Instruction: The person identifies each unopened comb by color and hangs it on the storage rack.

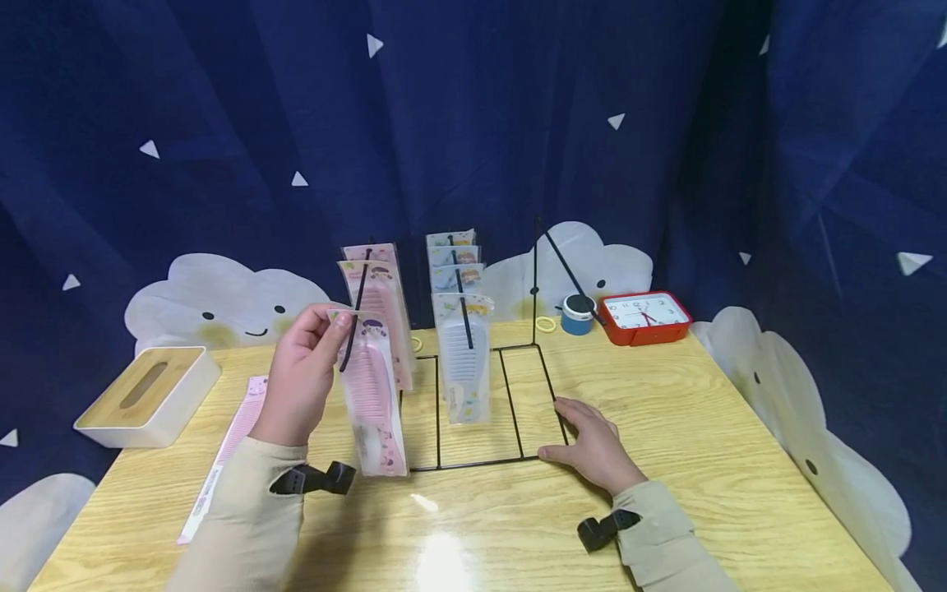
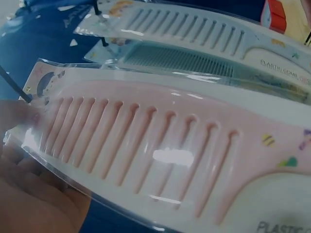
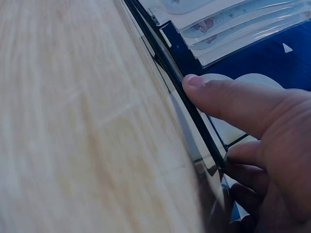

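My left hand [image 1: 303, 362] pinches the top of a clear-packaged pink comb [image 1: 373, 395] between thumb and fingers. A black hook [image 1: 355, 321] crosses the package's top beside the thumb, near the hanging hole. Just behind hang more packaged pink combs [image 1: 403, 353]. To their right, several packaged blue combs [image 1: 462, 374] hang on another hook. These hooks belong to a black wire rack [image 1: 481, 463] standing on the table. At its front right corner, my right hand [image 1: 592, 448] holds the base, thumb against the front wire [image 3: 172, 73] and fingers at the side wire.
One more packaged pink comb [image 1: 237, 432] lies on the table [image 1: 666, 460], left of my left forearm. A white tissue box [image 1: 159, 427] with a wooden lid stands at far left. Behind the rack's right side are a blue jar [image 1: 577, 321], a yellow ring [image 1: 546, 324] and a red clock [image 1: 644, 333].
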A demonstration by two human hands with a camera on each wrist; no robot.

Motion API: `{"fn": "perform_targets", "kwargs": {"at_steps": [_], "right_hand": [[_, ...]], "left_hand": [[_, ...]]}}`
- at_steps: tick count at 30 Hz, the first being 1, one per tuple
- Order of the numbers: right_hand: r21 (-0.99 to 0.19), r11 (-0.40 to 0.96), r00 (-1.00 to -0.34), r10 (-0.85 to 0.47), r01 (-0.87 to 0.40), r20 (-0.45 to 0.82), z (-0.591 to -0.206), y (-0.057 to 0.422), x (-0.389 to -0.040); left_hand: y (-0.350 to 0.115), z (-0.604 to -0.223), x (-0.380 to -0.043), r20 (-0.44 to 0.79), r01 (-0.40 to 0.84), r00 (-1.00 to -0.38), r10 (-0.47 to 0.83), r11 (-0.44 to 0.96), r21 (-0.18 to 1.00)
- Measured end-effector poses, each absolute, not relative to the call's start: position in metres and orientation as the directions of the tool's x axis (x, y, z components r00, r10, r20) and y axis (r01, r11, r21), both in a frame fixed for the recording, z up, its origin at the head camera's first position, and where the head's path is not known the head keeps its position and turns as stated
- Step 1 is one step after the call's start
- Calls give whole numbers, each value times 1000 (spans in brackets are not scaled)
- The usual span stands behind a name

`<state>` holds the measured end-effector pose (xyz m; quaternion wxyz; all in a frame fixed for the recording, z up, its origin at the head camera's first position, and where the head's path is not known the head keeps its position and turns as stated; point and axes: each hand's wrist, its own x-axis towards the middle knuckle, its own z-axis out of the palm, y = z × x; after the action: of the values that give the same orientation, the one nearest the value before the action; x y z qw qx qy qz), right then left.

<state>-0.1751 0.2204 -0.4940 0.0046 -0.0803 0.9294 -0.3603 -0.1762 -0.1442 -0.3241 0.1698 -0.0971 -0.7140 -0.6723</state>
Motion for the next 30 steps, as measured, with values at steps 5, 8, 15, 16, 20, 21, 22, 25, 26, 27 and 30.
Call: {"fn": "perform_targets", "kwargs": {"at_steps": [5, 8, 15, 16, 20, 21, 22, 25, 26, 27, 30], "right_hand": [[-668, 730, -988, -148, -142, 48, -495, 221, -175], [-670, 727, -987, -152, -149, 55, -494, 220, -175], [-676, 721, -986, -157, -154, 58, -492, 219, -173], [-674, 723, -986, -156, -154, 58, -492, 219, -173], [-668, 728, -986, -154, -155, 61, -492, 219, -174], [-668, 728, -986, -154, -155, 61, -493, 219, -174], [-669, 727, -986, -153, -154, 61, -493, 219, -174], [-673, 724, -986, -154, -152, 58, -494, 219, -174], [-673, 724, -987, -153, -151, 56, -494, 219, -174], [-672, 725, -987, -153, -150, 55, -494, 219, -174], [-669, 729, -987, -150, -145, 52, -494, 219, -175]], "left_hand": [[-143, -324, -188, 367, 365, -926, -86, 39, 930], [-142, -323, -195, 357, 356, -929, -100, 22, 934], [-141, -323, -208, 365, 364, -923, -125, 26, 931], [-141, -323, -210, 367, 367, -922, -127, 24, 930], [-140, -321, -214, 370, 369, -919, -134, 32, 929], [-140, -320, -215, 369, 368, -919, -137, 40, 929], [-141, -320, -215, 368, 365, -919, -139, 47, 930], [-142, -319, -217, 370, 365, -918, -142, 63, 929], [-143, -319, -217, 370, 364, -918, -141, 68, 929], [-144, -319, -218, 371, 364, -918, -140, 71, 929], [-150, -321, -218, 367, 358, -921, -131, 85, 930]]}}
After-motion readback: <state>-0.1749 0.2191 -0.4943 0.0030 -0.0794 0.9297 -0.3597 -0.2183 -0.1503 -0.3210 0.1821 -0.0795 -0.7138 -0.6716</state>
